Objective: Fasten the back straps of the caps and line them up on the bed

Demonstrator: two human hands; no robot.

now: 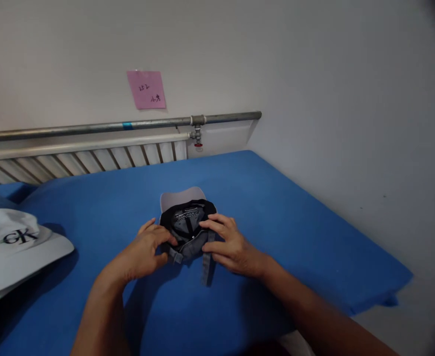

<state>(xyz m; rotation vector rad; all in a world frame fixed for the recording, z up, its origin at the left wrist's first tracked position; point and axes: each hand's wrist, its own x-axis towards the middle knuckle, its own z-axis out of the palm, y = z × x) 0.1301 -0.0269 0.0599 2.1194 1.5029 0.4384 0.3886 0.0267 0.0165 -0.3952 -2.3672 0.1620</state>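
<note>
A dark grey baseball cap (191, 247) lies upside down on the blue-covered surface, its inside facing up and its pale brim (182, 198) pointing away from me. My left hand (148, 247) grips the cap's left edge, fingertips inside the rim and thumb near the back. On the opposite edge, my right hand (232, 242) has its fingers over the rim and against the side. The back strap (206, 264) is unfastened; its long end hangs toward me beneath my right hand, and a shorter end with a buckle-like loop sits by my left thumb.
A white cap (20, 247) with black letters rests at the left. Behind the blue-covered surface (276, 212) run a metal pipe (91, 128), a valve (198, 136) and a white radiator (117, 157). A pink note (146, 90) is on the wall, which also borders the right side.
</note>
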